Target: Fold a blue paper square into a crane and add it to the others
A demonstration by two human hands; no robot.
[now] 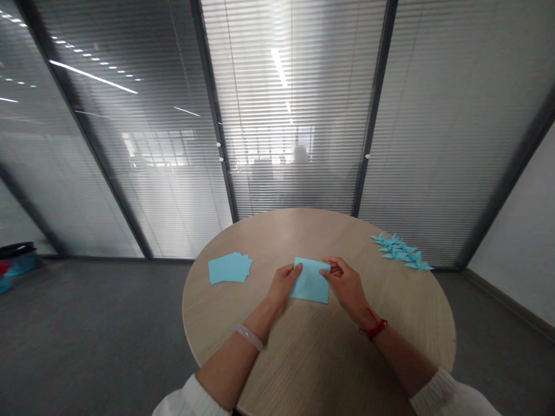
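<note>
A light blue paper sheet (310, 282) lies near the middle of a round wooden table (303, 358). My left hand (284, 283) pinches the sheet's far left corner with thumb and fingers closed. My right hand (346, 283) pinches the far right edge of the same sheet. Both hands rest low on the tabletop, and the paper lies nearly flat between them.
A fanned stack of blue paper squares (229, 268) lies at the left of the table. Several folded blue paper figures (401, 251) are gathered at the far right edge. Glass walls with blinds (295, 115) stand behind the table. Grey floor surrounds it.
</note>
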